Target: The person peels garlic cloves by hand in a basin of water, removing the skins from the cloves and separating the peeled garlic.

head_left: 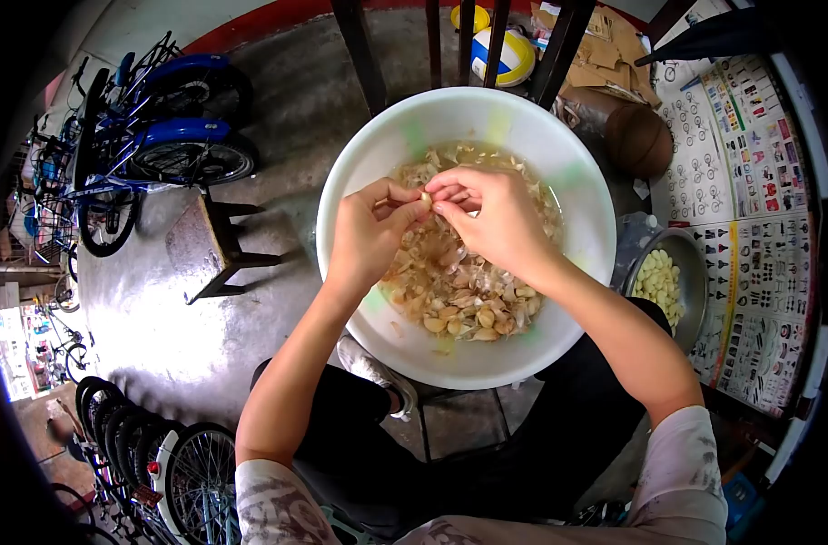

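The left hand [370,225] and right hand [497,216] pinch a small pale garlic clove [426,198] over the round white plastic basin [581,177], probably so scraps drop inside; beyond its right edge, seemingly for easy reach, sits a grey metal bowl [698,277].

My basin [577,173]: smooth plastic, papery skins [441,250] inside. Past basin's right edge: shiny metal bowl [698,282]. My sleeves [679,459]: matt cloth.

Floor [291,95]: grey, glare at left. Directly on it: wooden stool [198,241], left of centre; blue-fendered bicycles [182,133], upper left; further bicycles [167,481], lower left.
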### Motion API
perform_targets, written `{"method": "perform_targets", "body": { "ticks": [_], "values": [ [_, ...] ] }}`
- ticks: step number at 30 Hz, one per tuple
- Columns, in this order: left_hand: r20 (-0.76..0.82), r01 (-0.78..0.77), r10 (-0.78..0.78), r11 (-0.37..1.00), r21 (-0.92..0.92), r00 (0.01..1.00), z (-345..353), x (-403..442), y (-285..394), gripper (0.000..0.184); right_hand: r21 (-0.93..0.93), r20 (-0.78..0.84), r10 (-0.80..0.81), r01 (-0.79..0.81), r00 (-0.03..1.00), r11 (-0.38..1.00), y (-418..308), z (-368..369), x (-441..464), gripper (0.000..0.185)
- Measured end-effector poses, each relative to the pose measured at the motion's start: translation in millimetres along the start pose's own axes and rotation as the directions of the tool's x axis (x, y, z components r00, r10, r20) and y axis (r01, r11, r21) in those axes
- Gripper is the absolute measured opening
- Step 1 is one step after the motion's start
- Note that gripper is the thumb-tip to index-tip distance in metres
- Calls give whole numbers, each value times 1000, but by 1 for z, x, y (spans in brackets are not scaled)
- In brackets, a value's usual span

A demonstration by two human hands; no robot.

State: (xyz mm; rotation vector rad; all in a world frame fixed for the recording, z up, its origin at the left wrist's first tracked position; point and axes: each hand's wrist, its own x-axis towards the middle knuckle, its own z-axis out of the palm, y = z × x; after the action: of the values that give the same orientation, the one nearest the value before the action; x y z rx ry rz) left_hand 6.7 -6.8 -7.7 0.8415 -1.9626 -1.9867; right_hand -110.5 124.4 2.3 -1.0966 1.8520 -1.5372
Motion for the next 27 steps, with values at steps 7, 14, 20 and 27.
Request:
{"method": "perform_targets", "body": {
  "ticks": [7, 14, 20, 27],
  "values": [
    [-20, -28, 29, 999, 41, 999, 1, 1, -5, 12, -28, -26, -34, 33, 999, 999, 5, 2, 1, 12],
    [-32, -33, 34, 998, 47, 999, 2, 2, -7, 13, -83, -15, 24, -25, 1000, 996, 3, -2, 2, 16],
    [62, -4, 2, 1000, 22, 998, 4, 1, 4, 16, -95, -34, -37, 34, 999, 995, 6, -3, 5, 18],
    [98, -28, 35, 997, -70, 995, 6, 1, 2, 24, -123, -49, -120, 113, 992, 986, 8, -5, 7, 17]
  ]
}}
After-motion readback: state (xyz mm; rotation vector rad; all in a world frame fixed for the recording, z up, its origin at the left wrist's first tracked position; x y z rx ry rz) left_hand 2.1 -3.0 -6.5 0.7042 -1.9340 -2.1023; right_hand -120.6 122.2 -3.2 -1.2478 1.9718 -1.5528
